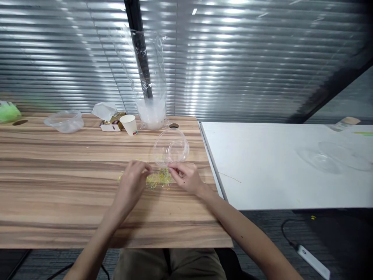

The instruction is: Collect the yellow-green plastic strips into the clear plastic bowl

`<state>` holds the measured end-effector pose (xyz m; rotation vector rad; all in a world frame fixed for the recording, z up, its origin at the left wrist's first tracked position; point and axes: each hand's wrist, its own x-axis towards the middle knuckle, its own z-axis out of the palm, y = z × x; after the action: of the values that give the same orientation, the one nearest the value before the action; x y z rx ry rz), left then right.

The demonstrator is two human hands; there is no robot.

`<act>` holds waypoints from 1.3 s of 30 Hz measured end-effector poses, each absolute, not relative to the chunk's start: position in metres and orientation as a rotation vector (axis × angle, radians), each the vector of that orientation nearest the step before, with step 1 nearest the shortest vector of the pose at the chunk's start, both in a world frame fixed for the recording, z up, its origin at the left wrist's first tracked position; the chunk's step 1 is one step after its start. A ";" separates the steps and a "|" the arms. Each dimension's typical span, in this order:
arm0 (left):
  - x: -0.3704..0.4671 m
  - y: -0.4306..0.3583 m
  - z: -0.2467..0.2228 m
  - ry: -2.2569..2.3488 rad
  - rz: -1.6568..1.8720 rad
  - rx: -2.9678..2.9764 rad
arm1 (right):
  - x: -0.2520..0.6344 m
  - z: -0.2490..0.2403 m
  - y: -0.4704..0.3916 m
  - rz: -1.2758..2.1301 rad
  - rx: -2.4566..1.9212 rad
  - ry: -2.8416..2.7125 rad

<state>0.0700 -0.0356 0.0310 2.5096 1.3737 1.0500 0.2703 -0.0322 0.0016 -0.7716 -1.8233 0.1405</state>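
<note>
Yellow-green shredded strands (159,178) lie in a small loose heap on the wooden table. My left hand (134,179) is closed at the left side of the heap, its fingertips pinched together. On the right, my right hand (186,177) is closed too, thumb and fingertips brought together at the heap's upper right. What either pinch holds is too small to make out. Just beyond my hands a clear round plastic bowl (171,147) rests on the table, close to my right fingertips.
Along the wooden table's (58,194) back stand a clear container (66,121), a tissue pack (112,122), a paper cup (129,124) and a bag of clear cups (153,112). Clear lids (320,159) lie on the white table (262,167) at right.
</note>
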 end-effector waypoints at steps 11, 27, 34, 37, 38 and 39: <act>0.123 -0.021 0.052 1.252 1.606 2.481 | 0.272 0.000 -0.030 0.012 -0.833 -1.741; 0.108 -0.052 -0.006 1.275 0.512 2.490 | 0.274 -0.005 -0.026 0.026 -0.919 -1.681; 0.111 -0.049 -0.009 1.266 0.457 2.537 | 0.273 -0.006 -0.026 0.039 -0.908 -1.689; 0.112 -0.047 -0.011 1.247 0.506 2.521 | 0.273 -0.006 -0.027 0.050 -0.904 -1.688; 0.111 -0.047 -0.011 1.244 0.527 2.509 | 0.273 -0.005 -0.027 0.053 -0.896 -1.687; 0.111 -0.046 -0.012 1.243 0.544 2.496 | 0.273 -0.005 -0.027 0.054 -0.888 -1.687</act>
<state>0.1112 -0.0461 -0.0124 2.4964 1.2433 0.5438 0.2732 -0.0271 -0.0048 -0.8876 -1.6866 0.0539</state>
